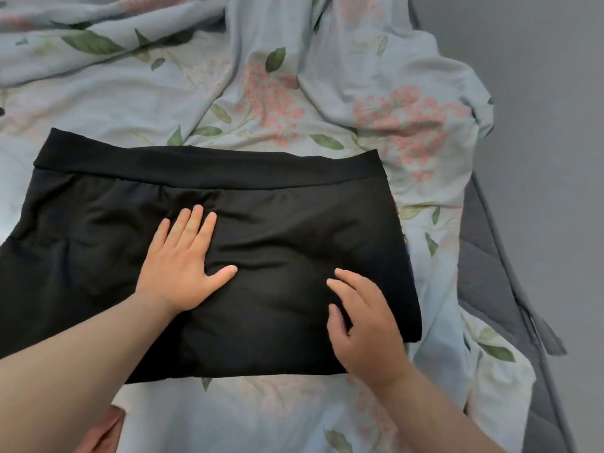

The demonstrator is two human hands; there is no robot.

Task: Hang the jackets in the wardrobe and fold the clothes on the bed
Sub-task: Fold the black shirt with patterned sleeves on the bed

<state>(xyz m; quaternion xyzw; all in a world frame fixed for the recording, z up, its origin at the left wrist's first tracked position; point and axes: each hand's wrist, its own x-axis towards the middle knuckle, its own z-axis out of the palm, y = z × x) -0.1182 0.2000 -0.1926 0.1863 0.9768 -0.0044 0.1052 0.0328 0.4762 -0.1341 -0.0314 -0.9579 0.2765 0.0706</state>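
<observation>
A black garment (277, 230) with a wide waistband along its far edge lies folded flat on the bed. My left hand (183, 259) presses flat on its middle, fingers straight and spread. My right hand (362, 325) rests on the garment near its right front corner, fingers loosely bent and lying on the cloth. Neither hand grips any fabric. The garment's left part runs out of view at the left edge.
A rumpled light-blue floral duvet (327, 103) covers the bed under the garment. A grey mattress edge (483, 263) and grey floor (549, 142) lie to the right. A bit of pink cloth (104, 433) shows at the bottom left.
</observation>
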